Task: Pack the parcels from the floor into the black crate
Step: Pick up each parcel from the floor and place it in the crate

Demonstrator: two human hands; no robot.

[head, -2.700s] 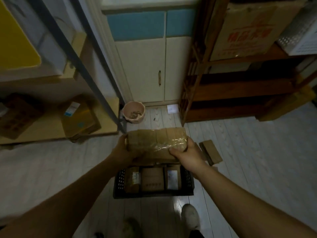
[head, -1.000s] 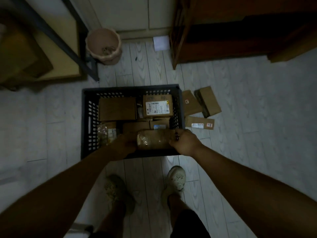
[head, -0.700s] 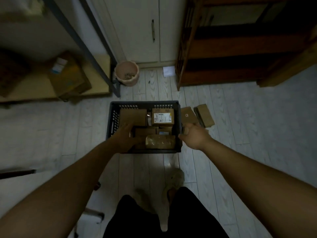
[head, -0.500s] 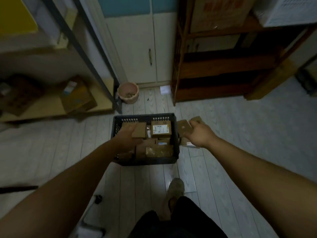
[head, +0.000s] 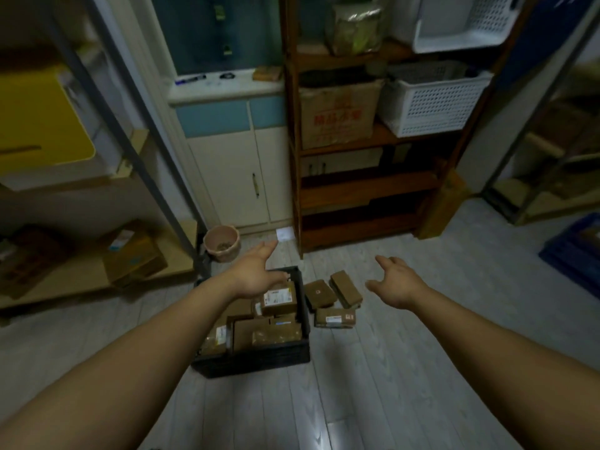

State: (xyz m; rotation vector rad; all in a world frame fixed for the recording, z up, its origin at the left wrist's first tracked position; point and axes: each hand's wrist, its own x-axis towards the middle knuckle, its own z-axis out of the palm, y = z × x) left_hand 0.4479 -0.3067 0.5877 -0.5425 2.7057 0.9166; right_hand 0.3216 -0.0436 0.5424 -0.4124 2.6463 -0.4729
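Right of the black crate (head: 253, 358), three parcels are left on the floor: a square parcel (head: 319, 293) and a long parcel (head: 346, 288) side by side, and a flat labelled parcel (head: 334, 318) nearer the camera, all just beside the crate wall.

Change: the plastic-wrapped parcel (head: 276, 336) that both hands carried moments ago now lies in the crate's near right corner, on top of other boxes. Both hands have let go and lifted. The left hand (head: 256, 274) hovers over the crate's far edge, fingers released and straight, holding nothing. The right hand (head: 396, 284) hangs out to the crate's right, past the floor parcels, fingers released and loosely spread, also empty.

Judgement: that placement is done, the crate looks fairly full, and three pickups remain; the right hand sits closest to them.

Writing: a white shipping label on the top parcel (head: 279, 297) inside the crate, with print too small to read. The flat labelled parcel has a white strip and a red mark, unreadable. Beyond the crate, a cardboard box (head: 337, 118) on the wooden shelf carries red characters, too blurred to make out.
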